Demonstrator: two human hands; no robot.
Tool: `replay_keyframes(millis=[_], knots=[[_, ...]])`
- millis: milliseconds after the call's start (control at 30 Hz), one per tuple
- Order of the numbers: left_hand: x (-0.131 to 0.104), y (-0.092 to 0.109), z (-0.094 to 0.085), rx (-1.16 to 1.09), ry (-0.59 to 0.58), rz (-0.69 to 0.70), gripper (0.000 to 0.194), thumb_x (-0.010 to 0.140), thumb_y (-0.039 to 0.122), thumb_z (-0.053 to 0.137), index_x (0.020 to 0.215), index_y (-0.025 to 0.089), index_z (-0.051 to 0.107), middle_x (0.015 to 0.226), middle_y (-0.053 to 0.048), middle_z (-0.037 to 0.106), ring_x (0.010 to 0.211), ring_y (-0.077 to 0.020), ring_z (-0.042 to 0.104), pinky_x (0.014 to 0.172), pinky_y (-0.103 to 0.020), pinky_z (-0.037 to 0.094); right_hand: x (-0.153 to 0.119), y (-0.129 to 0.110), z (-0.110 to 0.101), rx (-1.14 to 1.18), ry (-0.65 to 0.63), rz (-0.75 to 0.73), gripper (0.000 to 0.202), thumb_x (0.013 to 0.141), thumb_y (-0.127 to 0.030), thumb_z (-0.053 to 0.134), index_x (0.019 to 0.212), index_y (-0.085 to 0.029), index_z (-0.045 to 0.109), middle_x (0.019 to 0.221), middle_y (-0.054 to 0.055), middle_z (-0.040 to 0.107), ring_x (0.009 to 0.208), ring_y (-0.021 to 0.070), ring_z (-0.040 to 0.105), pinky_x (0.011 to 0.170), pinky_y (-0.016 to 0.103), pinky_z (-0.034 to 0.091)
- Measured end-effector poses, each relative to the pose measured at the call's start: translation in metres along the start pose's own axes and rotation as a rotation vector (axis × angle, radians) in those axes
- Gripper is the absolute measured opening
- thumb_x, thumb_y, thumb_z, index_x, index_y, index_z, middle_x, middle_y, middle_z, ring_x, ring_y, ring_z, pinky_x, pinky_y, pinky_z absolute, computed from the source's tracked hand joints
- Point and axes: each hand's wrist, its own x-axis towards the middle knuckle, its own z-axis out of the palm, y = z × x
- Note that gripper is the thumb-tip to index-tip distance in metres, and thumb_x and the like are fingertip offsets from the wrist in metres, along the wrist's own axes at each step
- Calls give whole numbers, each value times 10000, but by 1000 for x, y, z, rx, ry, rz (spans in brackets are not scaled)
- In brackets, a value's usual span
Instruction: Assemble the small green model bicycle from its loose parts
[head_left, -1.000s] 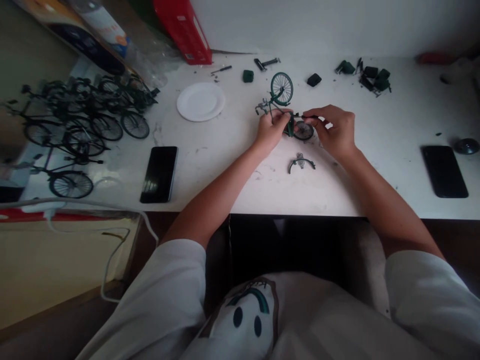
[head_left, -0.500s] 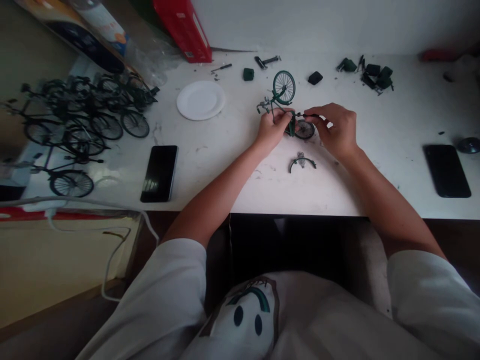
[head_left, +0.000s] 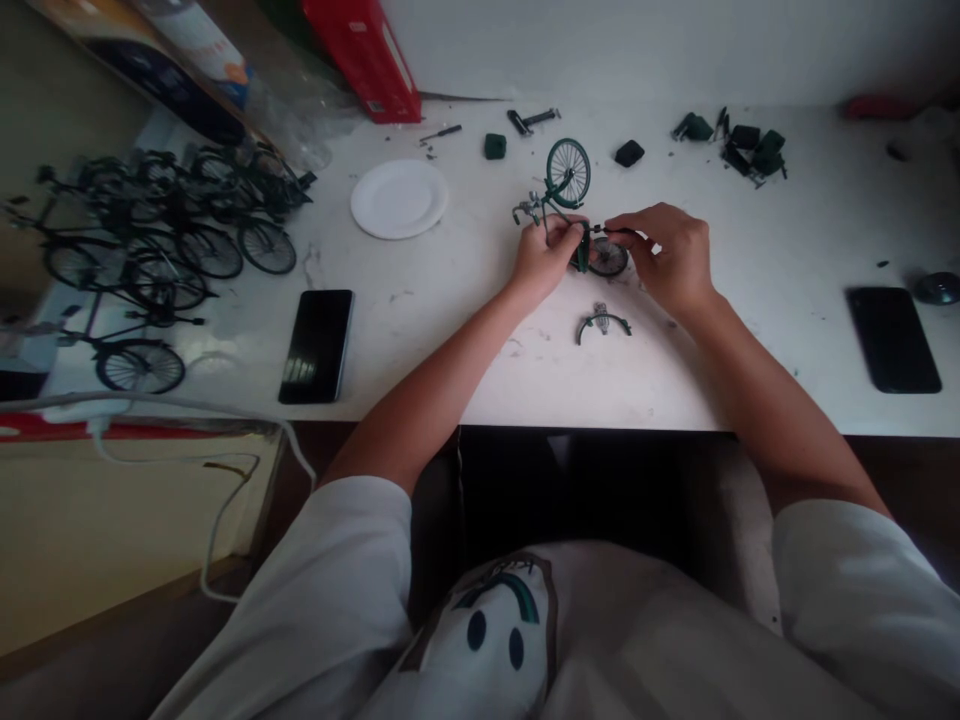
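My left hand (head_left: 545, 258) is closed around the frame of a small green model bicycle (head_left: 568, 192), thumb on top. The bicycle is tipped over, its handlebar (head_left: 531, 207) to the left and its spoked front wheel (head_left: 569, 172) pointing away from me. The other wheel (head_left: 607, 257) shows between my hands. My right hand (head_left: 670, 255) pinches a thin dark piece (head_left: 616, 231) against the bicycle's pedal area; its kind is too small to make out. Closer to me lies a curved green mudguard-like part (head_left: 604, 324) with a wire piece.
Several finished-looking model bicycles (head_left: 142, 365) crowd the left. A white plate (head_left: 400, 200), a phone (head_left: 317, 347), a screwdriver-like tool (head_left: 441, 134) and green blocks (head_left: 495, 146) lie around. Small dark parts (head_left: 745, 139) sit back right, another phone (head_left: 894, 340) far right.
The view has shifted very slightly. Both hands keep the same hold on the bicycle and the thin dark piece; nothing else visibly differs.
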Motion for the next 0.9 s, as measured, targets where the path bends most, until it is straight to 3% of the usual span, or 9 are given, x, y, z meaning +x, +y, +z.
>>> replay_keyframes(millis=[200,333,567,667,800,900], knots=[[4,-5,-2,44,-22,42,65,1127,272,675,1104,220,707,886,-49,819,991,-204,871,968,-343,722,2,1,-1,-57,18,4,475,1160,-663,570,1163,-291,866,1006,113,861,956,327,781,886,473,614],[4,-9,-3,81,-39,86,85,1131,287,679,1103,214,711,860,-50,807,932,-196,861,952,-335,716,3,5,1,-88,15,14,580,1148,-751,519,1021,-281,834,890,129,813,918,337,759,837,484,594],[-2,-8,-1,144,-63,119,93,1096,298,742,1121,209,744,929,-53,791,1068,-213,855,1098,-384,693,2,4,5,-168,-3,76,721,1171,-800,352,760,-269,615,723,102,657,799,300,690,772,450,524],[-2,-7,-1,153,-46,141,53,1094,252,728,1113,208,752,1023,-77,811,1166,-224,842,1131,-370,675,2,-3,6,-185,18,83,659,1194,-751,312,864,-268,616,819,106,691,875,307,699,757,433,508],[1,-9,-3,180,-27,196,69,1090,264,735,1110,204,763,1129,-97,831,1236,-231,823,1184,-382,648,2,-10,7,-176,1,35,425,1167,-664,457,1143,-280,637,1079,135,766,1123,366,697,715,431,516],[0,-8,-4,197,-34,199,112,1092,329,748,1116,221,767,1144,-99,842,1229,-230,822,1184,-387,656,2,-9,7,-124,-16,45,382,1156,-658,503,1123,-304,643,1098,135,752,1117,365,683,749,447,554]])
